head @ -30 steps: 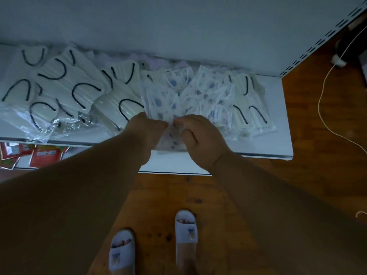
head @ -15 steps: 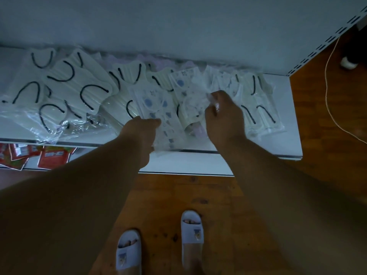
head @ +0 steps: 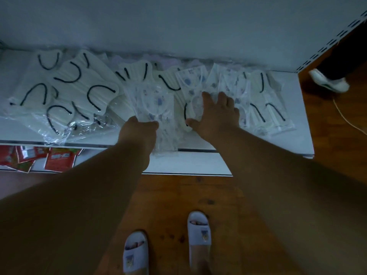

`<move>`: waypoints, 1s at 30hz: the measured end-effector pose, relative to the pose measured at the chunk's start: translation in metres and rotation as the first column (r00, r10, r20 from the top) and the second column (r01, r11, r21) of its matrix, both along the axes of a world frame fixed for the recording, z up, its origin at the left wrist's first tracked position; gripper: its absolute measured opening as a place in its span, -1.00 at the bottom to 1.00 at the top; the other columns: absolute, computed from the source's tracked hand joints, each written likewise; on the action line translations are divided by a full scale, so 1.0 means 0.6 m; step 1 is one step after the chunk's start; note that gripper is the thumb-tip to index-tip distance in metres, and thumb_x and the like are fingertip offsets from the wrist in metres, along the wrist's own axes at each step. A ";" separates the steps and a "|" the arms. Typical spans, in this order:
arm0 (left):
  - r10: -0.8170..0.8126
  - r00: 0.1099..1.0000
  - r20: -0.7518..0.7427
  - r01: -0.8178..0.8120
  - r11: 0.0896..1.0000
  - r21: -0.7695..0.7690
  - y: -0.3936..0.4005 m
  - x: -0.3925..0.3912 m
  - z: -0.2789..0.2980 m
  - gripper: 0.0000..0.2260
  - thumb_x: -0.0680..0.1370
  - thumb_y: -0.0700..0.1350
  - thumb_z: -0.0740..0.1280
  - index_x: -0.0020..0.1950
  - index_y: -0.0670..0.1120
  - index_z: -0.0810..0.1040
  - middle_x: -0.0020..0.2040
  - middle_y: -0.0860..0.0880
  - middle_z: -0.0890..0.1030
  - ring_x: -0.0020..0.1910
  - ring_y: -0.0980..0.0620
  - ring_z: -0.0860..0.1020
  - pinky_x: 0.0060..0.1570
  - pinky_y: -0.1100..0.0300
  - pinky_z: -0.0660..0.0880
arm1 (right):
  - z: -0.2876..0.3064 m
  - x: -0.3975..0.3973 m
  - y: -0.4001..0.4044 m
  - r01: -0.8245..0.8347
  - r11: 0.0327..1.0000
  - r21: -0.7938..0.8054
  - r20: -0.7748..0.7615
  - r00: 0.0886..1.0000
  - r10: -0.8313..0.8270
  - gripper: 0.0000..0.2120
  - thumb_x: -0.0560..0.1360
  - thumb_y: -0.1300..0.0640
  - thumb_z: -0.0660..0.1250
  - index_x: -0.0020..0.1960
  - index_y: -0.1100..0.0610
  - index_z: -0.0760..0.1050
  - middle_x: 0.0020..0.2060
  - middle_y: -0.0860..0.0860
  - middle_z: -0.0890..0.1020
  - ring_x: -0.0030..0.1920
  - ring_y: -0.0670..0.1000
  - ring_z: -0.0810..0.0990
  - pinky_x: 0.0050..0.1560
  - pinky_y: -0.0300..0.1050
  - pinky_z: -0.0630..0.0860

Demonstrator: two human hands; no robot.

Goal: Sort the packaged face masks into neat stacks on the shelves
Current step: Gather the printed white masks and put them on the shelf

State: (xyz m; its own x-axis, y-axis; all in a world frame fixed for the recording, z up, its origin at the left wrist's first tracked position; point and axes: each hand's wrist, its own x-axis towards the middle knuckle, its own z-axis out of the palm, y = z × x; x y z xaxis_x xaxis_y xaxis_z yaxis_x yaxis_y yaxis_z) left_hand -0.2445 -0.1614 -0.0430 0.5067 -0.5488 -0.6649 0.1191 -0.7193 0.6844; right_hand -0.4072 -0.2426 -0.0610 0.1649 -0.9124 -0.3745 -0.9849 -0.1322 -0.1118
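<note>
Packaged masks lie spread along the upper shelf (head: 297, 116), from a loose pile at the left end (head: 65, 92) to a stack at the right end (head: 266, 108). Between them, the left hand (head: 139, 132) holds a printed mask pack (head: 153, 104) that overhangs the shelf's front edge, and the right hand (head: 216, 114) rests flat on the packs just to its right. On the lower shelf (head: 188, 162), below and left, lie packets (head: 57, 160). Two slippers (head: 199, 235) stand on the floor (head: 178, 195) in front.
</note>
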 end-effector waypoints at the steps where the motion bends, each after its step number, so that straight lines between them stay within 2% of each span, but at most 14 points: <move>1: -0.007 1.000 0.005 0.007 1.000 0.001 0.001 0.001 -0.003 -0.83 0.56 -0.07 0.37 0.13 -0.07 0.53 -0.28 -0.05 0.48 -0.38 -0.01 0.45 -0.30 0.18 0.41 | -0.003 0.006 -0.003 0.007 0.999 -0.041 -0.022 1.000 -0.007 -0.17 0.46 -0.35 0.29 0.56 -0.04 0.04 0.51 0.23 0.12 0.49 0.28 0.11 0.40 0.21 0.18; 6: -0.018 0.999 -0.031 0.018 1.000 0.004 0.006 0.003 0.002 -0.83 0.57 -0.07 0.38 0.12 -0.06 0.50 -0.29 -0.02 0.49 -0.38 0.02 0.47 -0.35 0.21 0.40 | -0.007 0.013 -0.012 0.102 0.990 -0.096 0.047 0.994 -0.098 -0.48 0.53 -0.17 0.24 0.41 0.02 0.30 0.38 0.18 0.31 0.38 0.24 0.26 0.28 0.19 0.30; 9: -0.025 0.999 -0.036 0.025 1.000 -0.001 0.006 0.007 0.004 -0.79 0.57 -0.07 0.38 0.17 -0.06 0.51 -0.25 -0.03 0.49 -0.34 0.00 0.47 -0.24 0.14 0.46 | -0.003 -0.002 -0.010 0.117 0.985 -0.130 0.127 0.987 -0.101 -0.66 0.61 0.03 0.16 0.34 0.09 0.40 0.30 0.14 0.43 0.32 0.19 0.36 0.26 0.13 0.37; 11: -0.020 0.998 -0.052 0.020 1.000 0.012 0.006 0.008 0.005 -0.77 0.57 -0.05 0.38 0.19 -0.06 0.51 -0.23 -0.04 0.51 -0.30 -0.01 0.50 -0.18 0.11 0.51 | 0.003 -0.013 -0.016 0.150 0.976 -0.160 0.184 0.976 -0.120 -0.75 0.61 0.16 0.15 0.25 0.15 0.45 0.19 0.14 0.52 0.23 0.17 0.46 0.13 0.04 0.44; 13: -0.017 0.996 -0.089 0.018 1.000 0.020 0.005 0.007 0.006 -0.78 0.58 -0.05 0.35 0.20 -0.07 0.50 -0.26 -0.03 0.50 -0.31 0.00 0.50 -0.24 0.14 0.48 | 0.006 -0.020 -0.022 0.232 0.957 -0.176 0.265 0.947 -0.181 -0.81 0.62 0.17 0.14 0.17 0.18 0.44 0.09 0.14 0.57 0.12 0.17 0.53 -0.05 -0.02 0.43; 14: -0.021 0.996 -0.091 0.023 1.000 0.019 0.005 0.006 0.007 -0.79 0.59 -0.06 0.36 0.18 -0.08 0.50 -0.28 -0.03 0.49 -0.33 0.01 0.50 -0.27 0.15 0.46 | 0.009 -0.019 -0.021 0.249 0.953 -0.173 0.300 0.935 -0.190 -0.80 0.63 0.11 0.16 0.19 0.17 0.42 0.10 0.15 0.56 0.13 0.18 0.53 -0.04 -0.02 0.43; 16: -0.033 0.996 -0.086 0.034 0.999 0.009 0.006 0.002 0.011 -0.82 0.59 -0.08 0.37 0.16 -0.08 0.50 -0.27 -0.04 0.50 -0.32 0.00 0.50 -0.23 0.11 0.51 | 0.007 -0.014 -0.015 0.171 0.976 -0.136 0.244 0.960 -0.134 -0.56 0.58 -0.14 0.23 0.33 0.12 0.36 0.25 0.16 0.48 0.27 0.21 0.44 0.15 0.09 0.45; 18: -0.039 0.996 -0.078 0.040 0.999 0.008 0.007 0.001 0.012 -0.81 0.58 -0.08 0.37 0.16 -0.07 0.48 -0.22 -0.07 0.52 -0.27 -0.03 0.53 -0.09 0.02 0.60 | -0.001 -0.008 -0.008 0.034 0.995 -0.092 0.057 0.998 -0.029 -0.37 0.51 -0.29 0.25 0.45 0.02 0.25 0.40 0.17 0.35 0.39 0.24 0.31 0.31 0.19 0.35; 20: -0.044 0.997 -0.064 0.046 0.999 0.016 0.008 0.001 0.008 -0.81 0.58 -0.08 0.37 0.16 -0.07 0.47 -0.18 -0.07 0.54 -0.24 -0.04 0.55 -0.05 -0.02 0.62 | -0.010 -0.002 -0.008 -0.007 0.993 -0.115 -0.023 1.000 0.005 -0.41 0.51 -0.23 0.28 0.45 -0.01 0.25 0.42 0.18 0.31 0.40 0.25 0.27 0.32 0.19 0.31; 23: -0.053 0.997 -0.058 0.055 0.998 0.035 0.012 0.001 0.005 -0.79 0.59 -0.07 0.36 0.19 -0.08 0.49 -0.24 -0.05 0.50 -0.31 0.00 0.50 -0.33 0.13 0.47 | -0.009 -0.001 -0.011 0.009 0.980 -0.197 -0.041 0.999 -0.017 -0.62 0.54 0.02 0.31 0.34 0.01 0.39 0.30 0.16 0.41 0.31 0.22 0.36 0.25 0.13 0.36; 24: -0.062 0.997 -0.043 0.063 0.997 0.037 0.014 0.002 0.007 -0.80 0.59 -0.07 0.36 0.19 -0.07 0.49 -0.24 -0.04 0.50 -0.33 0.01 0.49 -0.36 0.17 0.42 | -0.006 0.000 -0.011 0.007 0.978 -0.206 -0.044 0.999 -0.017 -0.65 0.54 0.10 0.30 0.32 0.03 0.42 0.27 0.15 0.45 0.29 0.21 0.38 0.24 0.11 0.36; 26: -0.070 0.997 -0.037 0.072 0.996 0.048 0.017 0.002 0.009 -0.77 0.58 -0.07 0.37 0.21 -0.08 0.49 -0.18 -0.05 0.51 -0.31 -0.01 0.48 -0.29 0.15 0.46 | -0.001 -0.004 -0.009 0.047 0.974 -0.220 0.019 0.999 -0.044 -0.67 0.56 0.19 0.26 0.32 0.09 0.46 0.23 0.14 0.50 0.27 0.19 0.42 0.21 0.06 0.37; 28: -0.051 0.996 -0.067 0.054 0.998 0.045 0.019 0.002 0.012 -0.75 0.58 -0.07 0.38 0.23 -0.08 0.50 -0.16 -0.05 0.51 -0.29 -0.01 0.50 -0.20 0.10 0.49 | 0.002 -0.007 -0.003 0.175 0.952 -0.251 0.203 0.971 -0.125 -0.69 0.60 0.21 0.21 0.33 0.13 0.47 0.21 0.15 0.55 0.24 0.17 0.48 0.17 0.02 0.39; 30: -0.042 0.997 -0.069 0.046 0.998 0.045 0.018 -0.001 0.019 -0.75 0.58 -0.07 0.37 0.24 -0.08 0.50 -0.18 -0.05 0.51 -0.28 -0.02 0.51 -0.15 0.06 0.53 | 0.013 -0.002 0.013 0.304 0.910 -0.281 0.418 0.893 -0.169 -0.70 0.64 0.20 0.17 0.34 0.17 0.49 0.20 0.15 0.58 0.21 0.14 0.53 0.16 -0.04 0.42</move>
State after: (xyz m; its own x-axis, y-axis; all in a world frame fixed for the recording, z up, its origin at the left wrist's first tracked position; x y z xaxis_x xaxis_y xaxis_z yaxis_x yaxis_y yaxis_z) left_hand -0.2453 -0.1505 -0.0318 0.4358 -0.5373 -0.7221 0.1315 -0.7556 0.6417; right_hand -0.4081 -0.2351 -0.0533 -0.0057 -1.0000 0.0015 -0.8822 0.0043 -0.4708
